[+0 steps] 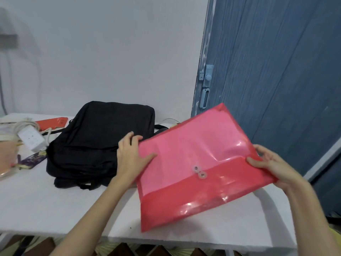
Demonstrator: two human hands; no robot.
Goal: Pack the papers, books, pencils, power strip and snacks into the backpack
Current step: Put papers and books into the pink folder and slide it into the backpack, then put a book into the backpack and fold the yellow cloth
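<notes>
Folder (pixel 199 163) of papers, red, held tilted above the table (pixel 46 209) | left hand (pixel 131 156) and right hand (pixel 273 165) pinch its short ends | backpack (pixel 99 143) lies flat just left, nearer the left hand.

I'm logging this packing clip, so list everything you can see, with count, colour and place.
Backpack: one, black, flat on the table, centre.
Document envelope: one, translucent red, held above the table's right part.
Power strip: one, white with cord, table's left.
Red item: one, far left, behind the power strip; unclear.
Table: one, white.
Door: one, blue, right.
Left hand: grips the envelope's left edge.
Right hand: grips its right edge.
</notes>
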